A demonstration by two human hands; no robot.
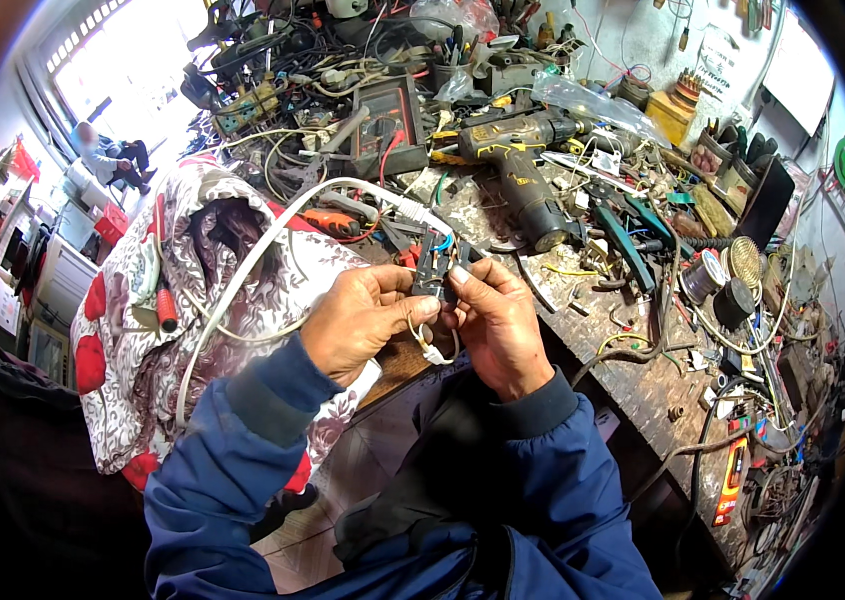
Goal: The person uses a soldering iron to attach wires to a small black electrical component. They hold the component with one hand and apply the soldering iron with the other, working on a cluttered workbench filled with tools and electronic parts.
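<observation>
Between both hands is a small black plastic electrical housing (431, 268) with blue and brown wires showing inside it. My left hand (368, 318) pinches its left side with thumb and fingers. From the right, my right hand (500, 325) grips it, thumb pressed on its face. A thick white cable (268, 232) enters at the housing's top and arcs away to the left. Below the fingertips hangs a short white wire loop with a pale piece (434, 354). Beside my left forearm lies bunched patterned fabric (158, 360), white with red patches.
A cluttered workbench (633, 385) holds a yellow-and-black cordless drill (515, 165), a multimeter (390, 125), teal-handled pliers (625, 245) and a wire spool (705, 276). A red-handled tool (167, 308) rests on the fabric. Someone sits (113, 158) far left.
</observation>
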